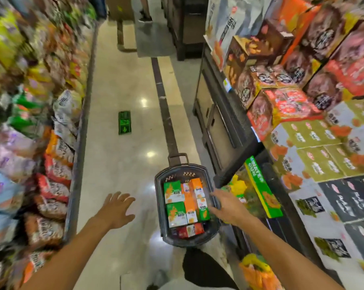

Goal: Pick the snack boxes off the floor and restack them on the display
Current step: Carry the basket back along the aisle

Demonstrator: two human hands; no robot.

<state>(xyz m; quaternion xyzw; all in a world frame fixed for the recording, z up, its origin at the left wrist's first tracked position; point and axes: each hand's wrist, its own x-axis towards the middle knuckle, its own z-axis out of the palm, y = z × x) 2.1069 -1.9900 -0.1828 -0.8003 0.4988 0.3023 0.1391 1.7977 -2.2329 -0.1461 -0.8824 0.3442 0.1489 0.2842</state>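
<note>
A dark shopping basket point(159, 208) stands on the aisle floor, packed with several green, orange and red snack boxes point(175, 193). My right hand point(227, 206) reaches over the basket's right rim with fingers stretched out, holding nothing. My left hand point(117, 208) hovers over the floor left of the basket, fingers spread, empty. The display point(314, 147) on the right carries stacked boxes in red, olive and black. A long green box point(262, 189) lies tilted at the display's lower edge, just right of my right hand.
Shelves of snack bags point(51, 185) line the left side. A green floor sticker point(124, 122) lies further up the pale tiled aisle. Dark cabinet units point(216, 122) stand under the display. An orange and yellow bag point(258, 273) sits low on the right.
</note>
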